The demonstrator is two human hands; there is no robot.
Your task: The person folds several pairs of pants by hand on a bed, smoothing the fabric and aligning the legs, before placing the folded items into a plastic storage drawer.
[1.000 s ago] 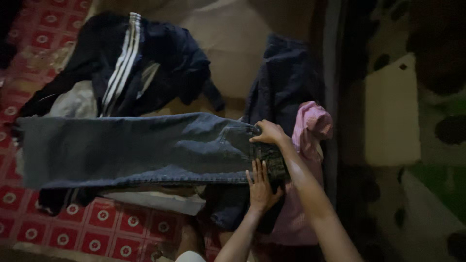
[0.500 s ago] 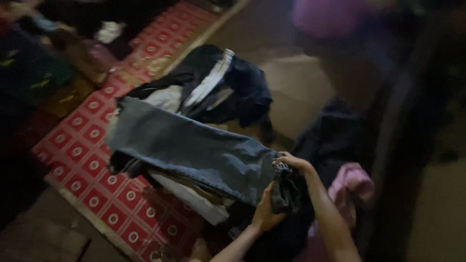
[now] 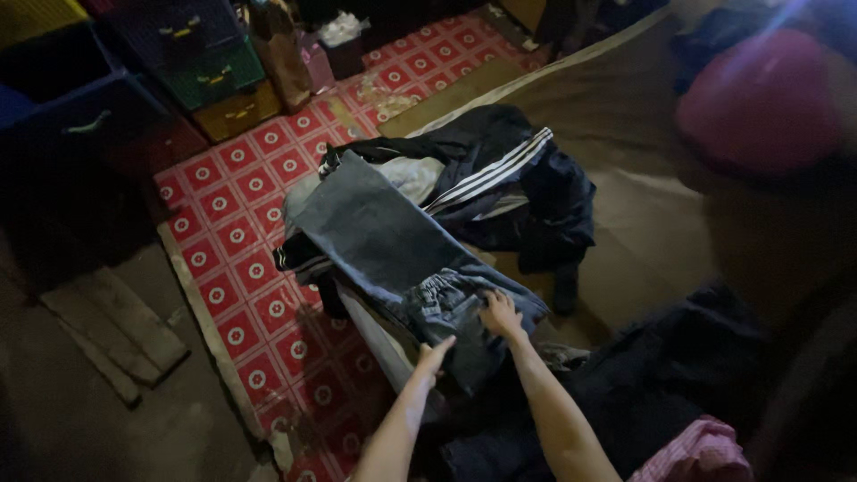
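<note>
A pair of grey-blue jeans (image 3: 384, 241) lies folded lengthwise on a heap of clothes, its waistband end turned over near me. My right hand (image 3: 498, 314) presses flat on that turned-over waistband part. At the near edge of the same fold, my left hand (image 3: 435, 355) touches the denim with its fingers extended. Neither hand grips anything. Behind the jeans lies a dark track jacket with white stripes (image 3: 500, 174).
A red mat with white circle patterns (image 3: 234, 268) covers the floor at left. Stacked crates (image 3: 210, 67) stand at the far left. Dark clothes (image 3: 643, 384) and a pink striped garment (image 3: 696, 451) lie at right. A pink rounded bundle (image 3: 759, 98) sits far right.
The waistband end of the jeans has been folded over onto the legs, and both hands now rest on the fold. The camera view has swung and pulled back, showing more of the room.
</note>
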